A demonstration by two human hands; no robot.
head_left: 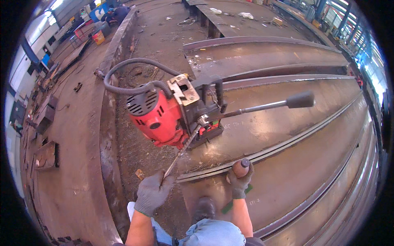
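A red magnetic drill [158, 119] stands on a steel beam in front of me, its vented motor leaning to the left. My left hand [154, 192], in a grey glove, is closed around the lower end of one of its feed levers [182, 149]. Another lever with a black grip [300, 100] sticks out to the right. My right hand [242, 185], also gloved, holds a brown bottle [240, 168] with a dark cap, above the nearer beam and apart from the drill. The fingers partly hide the bottle.
Several steel beams [287, 164] lie side by side to the right, with raised flanges. A long steel edge [107, 156] runs along the left. The drill's grey cable conduit [123, 65] loops over it. A green strip [227, 207] lies near my right forearm. People [117, 15] are far off.
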